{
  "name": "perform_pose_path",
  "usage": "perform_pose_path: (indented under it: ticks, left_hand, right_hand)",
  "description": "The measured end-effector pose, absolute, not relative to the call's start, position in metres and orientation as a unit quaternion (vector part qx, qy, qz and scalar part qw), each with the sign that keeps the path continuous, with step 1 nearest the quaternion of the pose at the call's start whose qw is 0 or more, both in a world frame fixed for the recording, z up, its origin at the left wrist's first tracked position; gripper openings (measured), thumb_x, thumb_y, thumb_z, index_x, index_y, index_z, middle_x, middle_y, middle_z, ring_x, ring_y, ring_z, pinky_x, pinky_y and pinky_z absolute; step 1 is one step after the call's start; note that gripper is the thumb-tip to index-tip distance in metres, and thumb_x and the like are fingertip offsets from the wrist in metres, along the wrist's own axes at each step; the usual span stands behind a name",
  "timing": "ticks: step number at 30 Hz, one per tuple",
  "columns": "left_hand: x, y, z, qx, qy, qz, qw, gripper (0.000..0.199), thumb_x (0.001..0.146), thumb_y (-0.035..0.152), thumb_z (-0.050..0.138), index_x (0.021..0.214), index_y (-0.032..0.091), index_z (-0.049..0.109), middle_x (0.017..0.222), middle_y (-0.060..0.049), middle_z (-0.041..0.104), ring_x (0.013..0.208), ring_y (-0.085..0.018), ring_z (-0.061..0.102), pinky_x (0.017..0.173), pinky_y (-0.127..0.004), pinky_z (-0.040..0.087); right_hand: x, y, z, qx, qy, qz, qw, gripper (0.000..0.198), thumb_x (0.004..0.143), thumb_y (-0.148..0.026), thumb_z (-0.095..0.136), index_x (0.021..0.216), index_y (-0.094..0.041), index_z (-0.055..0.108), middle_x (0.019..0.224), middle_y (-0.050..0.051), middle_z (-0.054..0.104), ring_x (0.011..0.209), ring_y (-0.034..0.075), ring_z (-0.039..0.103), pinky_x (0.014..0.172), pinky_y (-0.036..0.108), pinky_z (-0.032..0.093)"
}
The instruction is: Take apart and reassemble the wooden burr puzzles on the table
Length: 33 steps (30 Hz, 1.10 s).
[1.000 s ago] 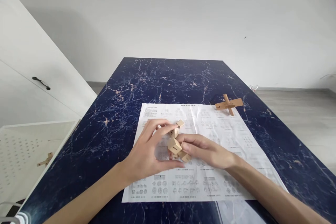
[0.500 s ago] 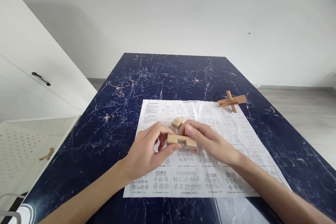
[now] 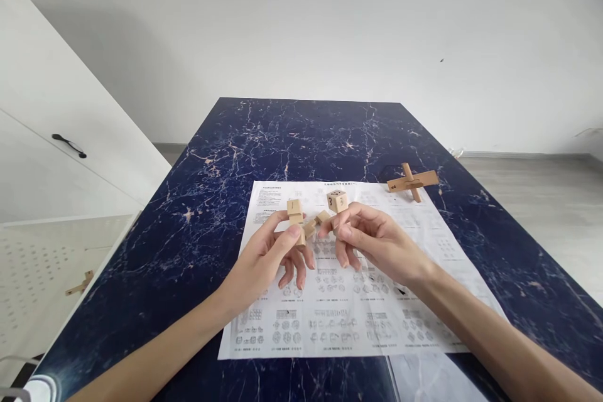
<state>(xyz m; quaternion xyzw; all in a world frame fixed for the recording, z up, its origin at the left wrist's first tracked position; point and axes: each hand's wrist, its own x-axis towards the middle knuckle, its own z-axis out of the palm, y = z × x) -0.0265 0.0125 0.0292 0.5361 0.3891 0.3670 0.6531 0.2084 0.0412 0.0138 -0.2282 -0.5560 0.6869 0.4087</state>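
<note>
Pinched between the thumb and fingers of my left hand [image 3: 271,251] is a pale notched wooden puzzle piece [image 3: 294,208], standing nearly upright. My right hand [image 3: 372,232] grips a second wooden puzzle piece [image 3: 338,201], whose top end bears the mark "3"; its lower part is hidden by my fingers. Between the two hands another pale wooden piece [image 3: 322,218] shows, partly covered by them. Beneath both hands lies a printed instruction sheet [image 3: 330,339] with rows of small diagrams.
A brown wooden cross-shaped puzzle [image 3: 412,183] rests at the sheet's upper right corner. The sheet lies on a dark blue marbled table [image 3: 282,132]. To the left are a white cabinet [image 3: 70,100] and a lower white perforated surface [image 3: 32,264] with a small wooden piece [image 3: 80,284].
My hands have moved apart. The notched piece, held level between them before, is now turned upright in my left hand, and my right hand holds the piece marked "3" upright.
</note>
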Motion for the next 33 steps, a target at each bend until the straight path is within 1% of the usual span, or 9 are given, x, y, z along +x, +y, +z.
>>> perform_pose_path:
  ticks: [4,8,10,12,15,20,23,27,33]
  left_hand:
    - [-0.028,0.013,0.029,0.542,0.394,0.349,0.656,0.042,0.109,0.052,0.055,0.137,0.021,0.048,0.076,0.001,0.072,0.047,-0.011,0.062,0.046,-0.021,0.043]
    - [-0.029,0.013,0.028,0.549,0.401,0.334,0.652,0.055,0.107,0.053,0.059,0.149,0.023,0.040,0.075,0.002,0.072,0.049,-0.012,0.064,0.049,-0.022,0.045]
    - [-0.028,0.013,0.026,0.551,0.404,0.331,0.651,0.060,0.107,0.054,0.059,0.153,0.024,0.036,0.075,0.002,0.072,0.050,-0.012,0.065,0.049,-0.022,0.045]
    - [-0.028,0.013,0.025,0.555,0.407,0.322,0.650,0.062,0.106,0.054,0.059,0.154,0.024,0.034,0.076,0.002,0.073,0.050,-0.013,0.065,0.048,-0.022,0.045]
    - [-0.027,0.012,0.024,0.564,0.406,0.309,0.649,0.064,0.106,0.056,0.059,0.155,0.024,0.033,0.078,0.001,0.074,0.052,-0.013,0.065,0.050,-0.023,0.046]
    - [-0.026,0.010,0.025,0.576,0.416,0.292,0.640,0.067,0.105,0.058,0.060,0.154,0.023,0.033,0.080,0.000,0.074,0.057,-0.014,0.065,0.054,-0.025,0.048]
    - [-0.025,0.010,0.025,0.581,0.421,0.289,0.634,0.063,0.105,0.056,0.059,0.152,0.022,0.035,0.080,0.000,0.074,0.058,-0.014,0.065,0.055,-0.026,0.048]
    - [-0.024,0.009,0.023,0.590,0.414,0.291,0.630,0.060,0.105,0.053,0.061,0.151,0.023,0.037,0.079,0.001,0.071,0.058,-0.013,0.062,0.057,-0.026,0.049]
    - [-0.027,0.007,0.020,0.633,0.386,0.273,0.613,0.060,0.107,0.048,0.059,0.156,0.026,0.033,0.085,-0.001,0.071,0.063,-0.014,0.064,0.062,-0.029,0.055]
  right_hand:
    - [0.208,0.041,0.015,-0.211,-0.568,0.689,0.398,0.007,0.107,-0.027,0.068,0.107,-0.022,0.063,0.108,0.007,0.077,0.070,0.011,0.071,0.063,0.026,0.056]
    - [0.207,0.038,0.017,-0.190,-0.562,0.723,0.355,0.007,0.113,-0.029,0.056,0.112,-0.022,0.055,0.103,0.005,0.074,0.062,0.011,0.070,0.056,0.026,0.053]
    - [0.207,0.036,0.017,-0.173,-0.561,0.737,0.337,0.007,0.115,-0.029,0.051,0.113,-0.023,0.052,0.099,0.003,0.072,0.058,0.010,0.067,0.057,0.026,0.052]
    - [0.207,0.034,0.018,-0.163,-0.552,0.752,0.320,0.008,0.116,-0.029,0.047,0.112,-0.023,0.051,0.092,-0.001,0.066,0.053,0.006,0.059,0.056,0.025,0.047]
    - [0.208,0.032,0.021,-0.169,-0.528,0.779,0.294,0.011,0.117,-0.031,0.044,0.109,-0.024,0.048,0.081,-0.008,0.051,0.048,0.004,0.041,0.051,0.021,0.035]
    - [0.210,0.033,0.024,-0.174,-0.524,0.786,0.280,0.015,0.118,-0.033,0.042,0.105,-0.025,0.045,0.075,-0.010,0.035,0.052,0.006,0.023,0.049,0.021,0.022]
    - [0.210,0.032,0.024,-0.156,-0.528,0.793,0.260,0.013,0.117,-0.034,0.044,0.110,-0.024,0.046,0.075,-0.010,0.034,0.053,0.006,0.021,0.049,0.022,0.020]
    - [0.206,0.029,0.023,-0.137,-0.533,0.805,0.220,0.015,0.116,-0.036,0.049,0.111,-0.022,0.050,0.077,-0.009,0.038,0.053,0.006,0.025,0.049,0.022,0.022]
    - [0.206,0.029,0.023,-0.145,-0.518,0.818,0.205,0.020,0.117,-0.041,0.044,0.114,-0.023,0.051,0.074,-0.009,0.037,0.048,0.006,0.022,0.041,0.020,0.019]
